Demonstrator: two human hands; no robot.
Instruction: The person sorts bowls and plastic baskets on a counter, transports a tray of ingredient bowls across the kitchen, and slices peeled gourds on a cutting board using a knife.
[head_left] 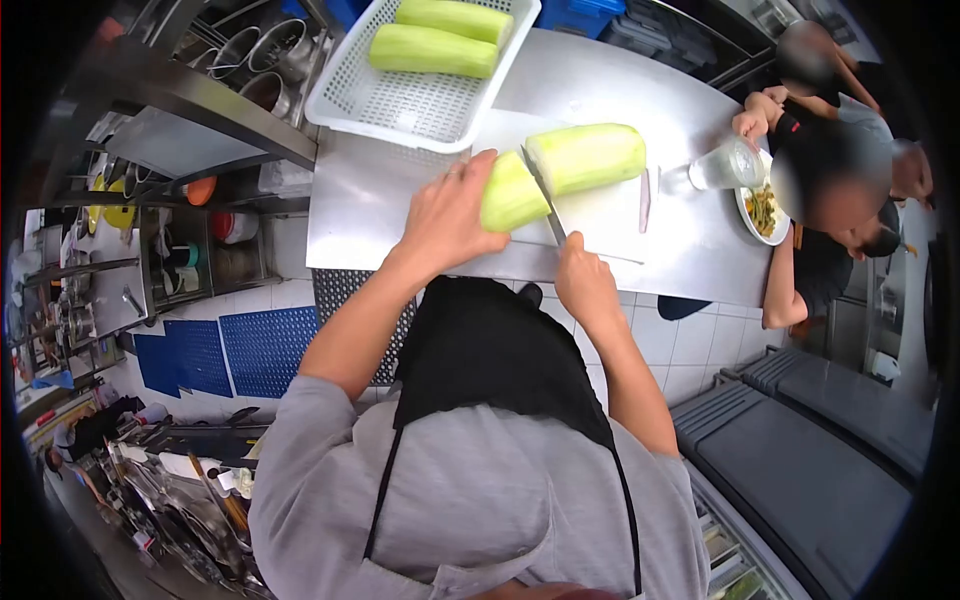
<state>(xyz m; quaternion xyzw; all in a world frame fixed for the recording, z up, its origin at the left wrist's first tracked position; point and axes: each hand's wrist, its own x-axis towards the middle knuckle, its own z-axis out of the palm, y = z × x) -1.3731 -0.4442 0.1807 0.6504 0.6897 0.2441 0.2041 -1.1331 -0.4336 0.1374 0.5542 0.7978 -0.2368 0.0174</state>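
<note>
Your left hand (447, 212) clamps the short gourd piece (512, 194); your right hand (586, 280) grips the knife (546, 190), its blade between that piece and the long piece (590, 158), which lies rightward, axis roughly crosswise. Beneath is a white board (605, 222) on the steel table (350, 205); a basket (388, 108) sits beyond.

I reach both bare forearms (365, 318) away from me, my left hand (448, 215) farther out with its fingers (476, 168) arched toward the far side and its thumb (488, 242) stretched rightward on the near side, while my right hand (585, 278), a little nearer, is curled into a tight grip.
</note>
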